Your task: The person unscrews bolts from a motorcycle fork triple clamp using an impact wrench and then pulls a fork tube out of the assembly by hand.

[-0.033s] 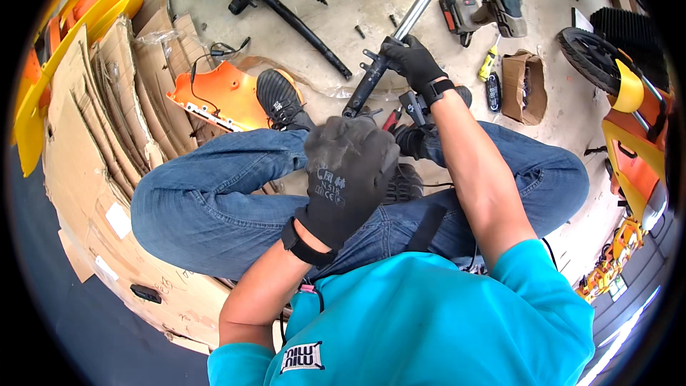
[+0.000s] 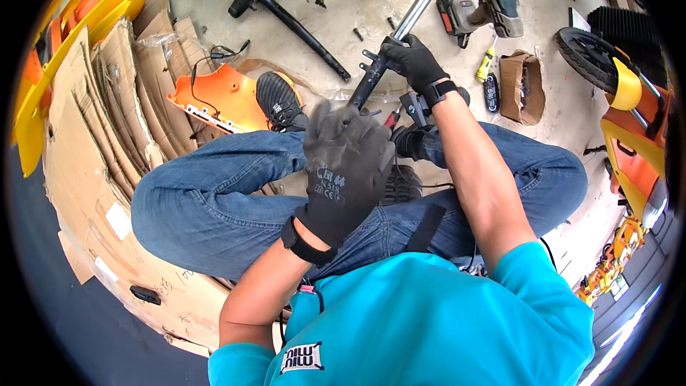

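Observation:
My right hand (image 2: 414, 63), in a black glove, is wrapped round a metal tube (image 2: 366, 84). The tube is tilted, its bare silver end pointing away to the upper right and its black part with small side lugs toward me. At the near end of the tube is my left hand (image 2: 346, 164), gloved too, back of the hand up and fingers curled and partly blurred. It hides that end, and what its fingers hold does not show. Below my right wrist lies a dark block-shaped tool (image 2: 413, 109), next to a red-handled tool (image 2: 392, 119).
An impact driver (image 2: 500, 11), a yellow-handled screwdriver (image 2: 486, 64) and an open small carton (image 2: 523, 89) lie to the right. Ahead is a black steering column (image 2: 304, 34). An orange shell (image 2: 225, 96) and stacked flattened cardboard (image 2: 96, 150) lie left. A wheel (image 2: 587, 58) stands far right.
My left hand's fingers have loosened and shifted slightly at the near end of the tube. My right hand keeps its hold, and the tube has barely moved.

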Demonstrator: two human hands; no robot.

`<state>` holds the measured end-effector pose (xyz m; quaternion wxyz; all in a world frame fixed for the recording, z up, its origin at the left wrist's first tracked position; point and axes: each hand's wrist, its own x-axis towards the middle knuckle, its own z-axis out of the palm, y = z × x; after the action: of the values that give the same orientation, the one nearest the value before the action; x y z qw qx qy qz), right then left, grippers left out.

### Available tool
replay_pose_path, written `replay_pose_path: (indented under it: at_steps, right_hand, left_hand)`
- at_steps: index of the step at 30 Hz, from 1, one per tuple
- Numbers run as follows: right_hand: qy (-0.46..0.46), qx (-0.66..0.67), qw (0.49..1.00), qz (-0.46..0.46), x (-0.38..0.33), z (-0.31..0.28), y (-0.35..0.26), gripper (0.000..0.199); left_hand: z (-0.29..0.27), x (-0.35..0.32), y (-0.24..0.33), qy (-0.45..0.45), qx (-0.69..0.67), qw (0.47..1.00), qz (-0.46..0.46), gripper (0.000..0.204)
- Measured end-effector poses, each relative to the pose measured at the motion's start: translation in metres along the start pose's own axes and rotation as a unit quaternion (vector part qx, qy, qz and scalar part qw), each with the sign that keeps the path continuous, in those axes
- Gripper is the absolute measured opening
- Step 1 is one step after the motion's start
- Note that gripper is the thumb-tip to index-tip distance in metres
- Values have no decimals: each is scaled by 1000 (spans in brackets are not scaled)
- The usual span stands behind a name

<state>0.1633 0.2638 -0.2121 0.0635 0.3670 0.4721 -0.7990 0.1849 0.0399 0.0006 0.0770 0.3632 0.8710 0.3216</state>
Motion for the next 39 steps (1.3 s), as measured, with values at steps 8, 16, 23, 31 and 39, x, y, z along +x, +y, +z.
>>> replay_pose_path:
  at_steps: [8, 16, 23, 31, 39]
  right_hand:
    - [-67, -267, 934, -227, -55, 5, -69, 46]
    - [-1, -340, 911, -232, -81, 17, -47, 45]
    - [32, -345, 899, -268, -79, 18, -31, 45]
    - [-8, -464, 827, -318, -96, 36, -38, 34]
    - [-31, -483, 807, -338, -102, 48, -22, 38]
  left_hand:
    - [5, -3, 1, -68, -449, 863, -222, 41]
    - [16, -6, -20, 10, -429, 876, -219, 51]
    - [16, -5, -9, -20, -486, 846, -219, 51]
    - [18, 3, 0, 51, -469, 860, -195, 65]
    - [25, 9, -3, 99, -341, 931, -86, 57]
